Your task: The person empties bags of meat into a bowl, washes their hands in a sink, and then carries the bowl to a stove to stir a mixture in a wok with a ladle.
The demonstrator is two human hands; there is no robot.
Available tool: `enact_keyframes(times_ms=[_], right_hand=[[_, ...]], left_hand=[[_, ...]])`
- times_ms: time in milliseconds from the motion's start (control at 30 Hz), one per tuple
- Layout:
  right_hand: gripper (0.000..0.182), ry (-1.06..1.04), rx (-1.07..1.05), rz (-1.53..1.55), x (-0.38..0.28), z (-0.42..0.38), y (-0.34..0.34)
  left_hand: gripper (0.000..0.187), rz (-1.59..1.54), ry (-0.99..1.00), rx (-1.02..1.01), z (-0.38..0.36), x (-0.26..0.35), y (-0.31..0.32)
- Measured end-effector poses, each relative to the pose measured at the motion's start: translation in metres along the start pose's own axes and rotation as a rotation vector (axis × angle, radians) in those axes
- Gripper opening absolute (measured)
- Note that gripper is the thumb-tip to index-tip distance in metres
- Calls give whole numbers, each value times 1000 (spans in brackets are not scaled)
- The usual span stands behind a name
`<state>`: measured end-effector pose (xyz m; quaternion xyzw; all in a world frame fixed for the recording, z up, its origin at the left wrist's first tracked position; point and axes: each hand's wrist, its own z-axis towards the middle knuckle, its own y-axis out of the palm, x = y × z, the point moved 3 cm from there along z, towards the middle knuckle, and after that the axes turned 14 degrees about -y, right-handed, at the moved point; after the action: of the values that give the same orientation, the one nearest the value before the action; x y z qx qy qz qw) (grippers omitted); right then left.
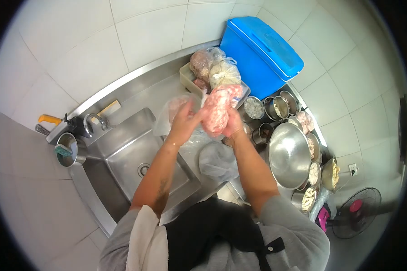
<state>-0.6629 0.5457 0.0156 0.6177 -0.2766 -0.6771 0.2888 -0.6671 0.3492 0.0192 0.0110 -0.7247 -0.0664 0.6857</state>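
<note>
Both my hands are on a plastic bag of raw meat, pink with white fat, raised above the steel counter. My right hand wraps its right side from beneath. My left hand grips its left edge, the thumb toward the meat. Just behind my left hand is a clear plastic bag with something pinkish in it. Beyond the meat, a pale tray holds several wrapped bundles, among them a whitish one and a brownish one. Nearer me lies a crumpled clear bag.
A steel sink with a faucet is at left, beside a steel pot. A blue cooler stands at the back. On the right are a large steel bowl, several food containers and a fan.
</note>
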Motion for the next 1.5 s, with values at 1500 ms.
enact_keyframes(times_ms=[1500], right_hand=[[16,-252,-178,-886,-380,-322,-117]], left_hand=[[56,744,670,-1166,-168,122,356]])
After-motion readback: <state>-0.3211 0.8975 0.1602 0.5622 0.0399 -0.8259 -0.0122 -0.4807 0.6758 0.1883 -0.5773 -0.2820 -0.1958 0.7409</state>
